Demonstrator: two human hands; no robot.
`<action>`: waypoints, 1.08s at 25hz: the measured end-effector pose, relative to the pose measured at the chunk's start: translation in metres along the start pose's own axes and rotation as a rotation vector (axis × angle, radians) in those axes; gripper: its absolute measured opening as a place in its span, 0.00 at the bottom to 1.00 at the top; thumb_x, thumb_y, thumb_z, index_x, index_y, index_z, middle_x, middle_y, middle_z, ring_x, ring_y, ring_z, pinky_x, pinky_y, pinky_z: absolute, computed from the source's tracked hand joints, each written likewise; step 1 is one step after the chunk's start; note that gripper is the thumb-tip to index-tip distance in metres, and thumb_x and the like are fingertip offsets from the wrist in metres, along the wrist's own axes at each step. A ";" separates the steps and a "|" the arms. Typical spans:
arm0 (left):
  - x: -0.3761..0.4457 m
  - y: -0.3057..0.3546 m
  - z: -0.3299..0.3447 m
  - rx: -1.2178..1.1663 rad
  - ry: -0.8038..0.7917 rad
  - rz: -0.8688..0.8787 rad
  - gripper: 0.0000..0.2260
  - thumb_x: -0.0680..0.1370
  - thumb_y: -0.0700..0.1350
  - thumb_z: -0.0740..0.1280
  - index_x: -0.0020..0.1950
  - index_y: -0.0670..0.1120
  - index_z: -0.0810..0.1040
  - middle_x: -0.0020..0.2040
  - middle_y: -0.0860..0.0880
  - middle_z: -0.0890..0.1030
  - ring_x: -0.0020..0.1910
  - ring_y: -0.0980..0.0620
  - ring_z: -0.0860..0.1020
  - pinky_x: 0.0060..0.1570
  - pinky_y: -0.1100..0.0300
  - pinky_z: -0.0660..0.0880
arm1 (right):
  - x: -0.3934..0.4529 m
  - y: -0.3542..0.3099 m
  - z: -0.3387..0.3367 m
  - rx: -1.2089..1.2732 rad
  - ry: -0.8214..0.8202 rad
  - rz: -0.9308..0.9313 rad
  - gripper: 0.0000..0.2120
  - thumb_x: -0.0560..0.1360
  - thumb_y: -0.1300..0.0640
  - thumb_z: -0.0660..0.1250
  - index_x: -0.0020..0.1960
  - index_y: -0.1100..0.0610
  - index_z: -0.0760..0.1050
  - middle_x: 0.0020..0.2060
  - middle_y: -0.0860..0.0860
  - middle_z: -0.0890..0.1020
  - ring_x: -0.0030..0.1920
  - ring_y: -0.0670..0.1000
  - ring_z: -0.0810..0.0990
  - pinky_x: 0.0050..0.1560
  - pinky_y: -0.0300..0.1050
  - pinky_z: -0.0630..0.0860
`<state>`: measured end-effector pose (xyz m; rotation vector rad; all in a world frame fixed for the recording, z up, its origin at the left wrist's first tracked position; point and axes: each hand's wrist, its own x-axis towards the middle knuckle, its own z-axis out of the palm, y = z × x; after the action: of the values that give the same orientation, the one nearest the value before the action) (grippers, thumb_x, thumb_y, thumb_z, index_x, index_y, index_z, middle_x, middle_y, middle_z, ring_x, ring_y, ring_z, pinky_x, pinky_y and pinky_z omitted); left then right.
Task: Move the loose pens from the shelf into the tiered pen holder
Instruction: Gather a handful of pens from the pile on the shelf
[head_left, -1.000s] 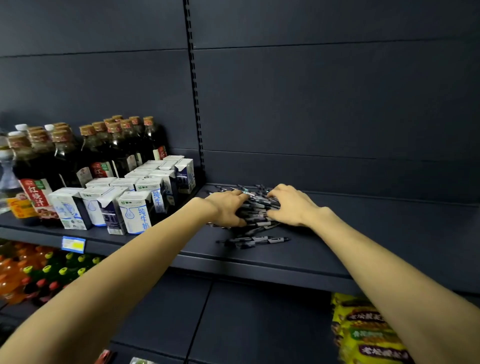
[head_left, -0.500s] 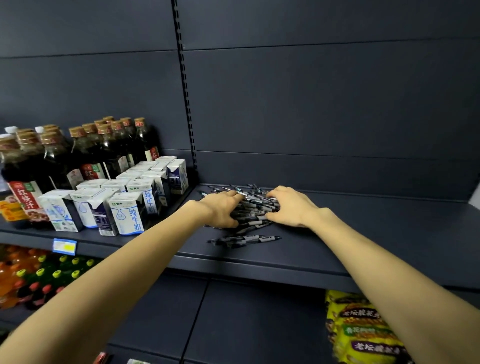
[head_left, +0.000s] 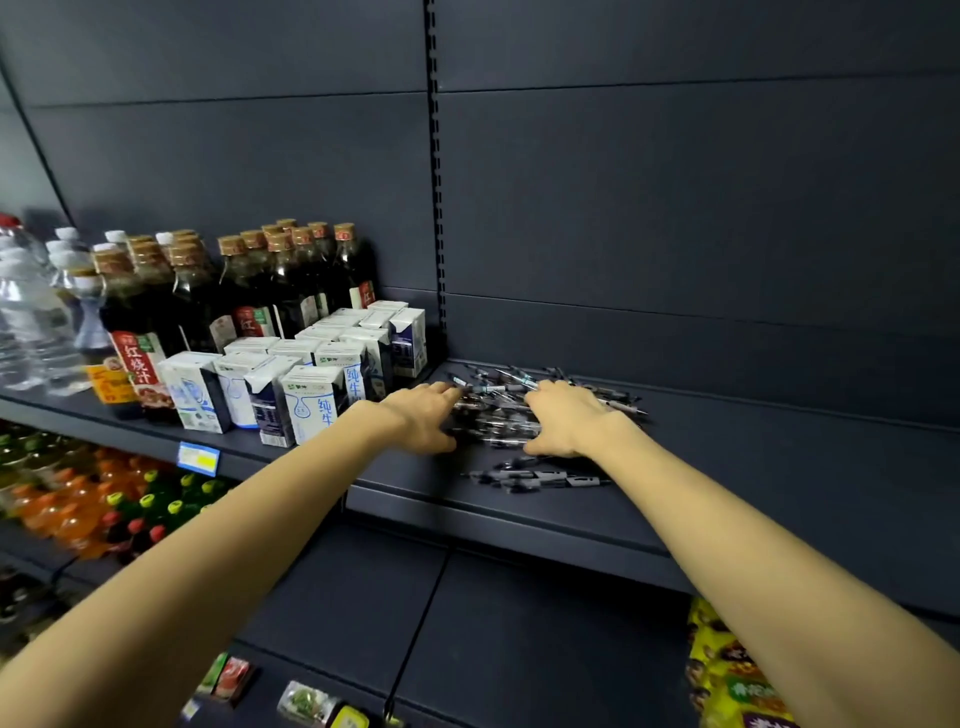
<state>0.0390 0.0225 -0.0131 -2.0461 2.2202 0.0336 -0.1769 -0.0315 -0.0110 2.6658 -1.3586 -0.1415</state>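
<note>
A heap of loose dark pens (head_left: 498, 415) lies on the dark shelf (head_left: 727, 467), just right of the upright post. My left hand (head_left: 423, 415) cups the heap's left side, fingers on top and thumb at the near edge. Cupping the right side the same way is my right hand (head_left: 563, 418). The heap rests on the shelf, squeezed between both hands. A few stray pens (head_left: 540, 478) lie apart nearer the shelf's front edge, and some stick out behind my right hand. No tiered pen holder is in view.
White milk cartons (head_left: 311, 395) stand close to my left forearm, with dark sauce bottles (head_left: 270, 291) and clear water bottles (head_left: 31, 322) behind them. Soft-drink bottles (head_left: 104, 504) fill the lower left shelf. Yellow snack packs (head_left: 727, 675) sit at lower right.
Both hands stay clasped around the pen heap. Only my view has swung a little sideways, so the bottles and cartons shift in the frame.
</note>
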 end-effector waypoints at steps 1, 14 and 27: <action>-0.001 -0.002 0.001 -0.005 0.005 -0.007 0.40 0.80 0.54 0.70 0.85 0.44 0.53 0.82 0.42 0.61 0.79 0.41 0.63 0.75 0.48 0.66 | 0.001 -0.002 0.001 -0.001 -0.001 0.007 0.25 0.75 0.42 0.72 0.63 0.59 0.75 0.62 0.56 0.75 0.64 0.59 0.74 0.61 0.53 0.73; 0.001 -0.010 0.010 -0.047 0.034 -0.019 0.38 0.81 0.55 0.70 0.84 0.44 0.56 0.81 0.42 0.64 0.78 0.41 0.65 0.74 0.48 0.68 | 0.005 0.002 0.025 -0.059 0.094 0.085 0.25 0.83 0.44 0.61 0.70 0.62 0.67 0.66 0.60 0.74 0.66 0.60 0.74 0.65 0.55 0.71; 0.008 0.007 0.009 -0.005 0.101 0.021 0.34 0.80 0.55 0.69 0.83 0.45 0.61 0.79 0.43 0.68 0.75 0.40 0.69 0.68 0.49 0.70 | -0.017 0.020 0.014 0.099 0.233 0.195 0.13 0.82 0.50 0.64 0.58 0.59 0.71 0.53 0.57 0.82 0.53 0.60 0.81 0.43 0.48 0.68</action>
<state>0.0322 0.0165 -0.0237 -2.0715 2.3017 -0.0645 -0.2053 -0.0306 -0.0213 2.5085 -1.5703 0.2555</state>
